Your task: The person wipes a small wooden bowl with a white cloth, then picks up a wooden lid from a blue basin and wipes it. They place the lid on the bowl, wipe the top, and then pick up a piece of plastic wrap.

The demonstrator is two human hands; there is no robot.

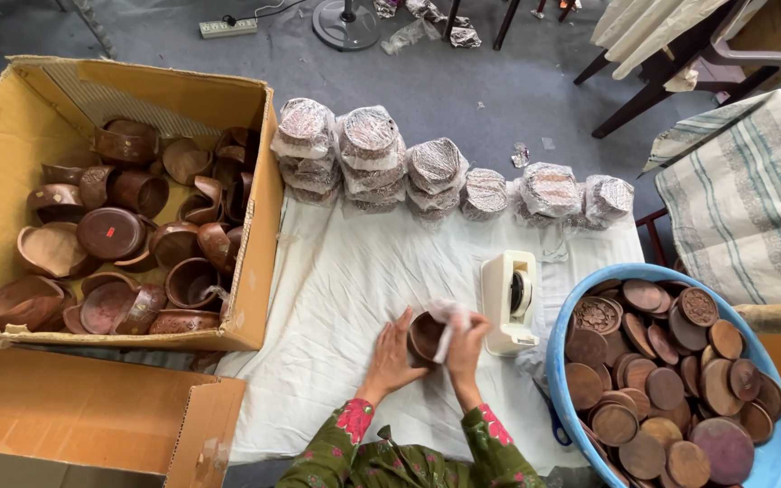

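My left hand [392, 354] cups the side of a small round brown wooden bowl [425, 334] held over the white cloth [345, 271]. My right hand [465, 342] grips the bowl's other side together with a crumpled piece of clear plastic wrap [449, 316]. Both sleeves are green with pink flowers. A cream tape dispenser [508, 303] stands just right of my right hand.
A large open cardboard box [255, 226] at the left holds several carved wooden bowls. A blue tub [775, 452] at the right is filled with round wooden lids. Several stacks of plastic-wrapped bowls [436, 172] line the cloth's far edge. A striped cloth [752, 199] lies far right.
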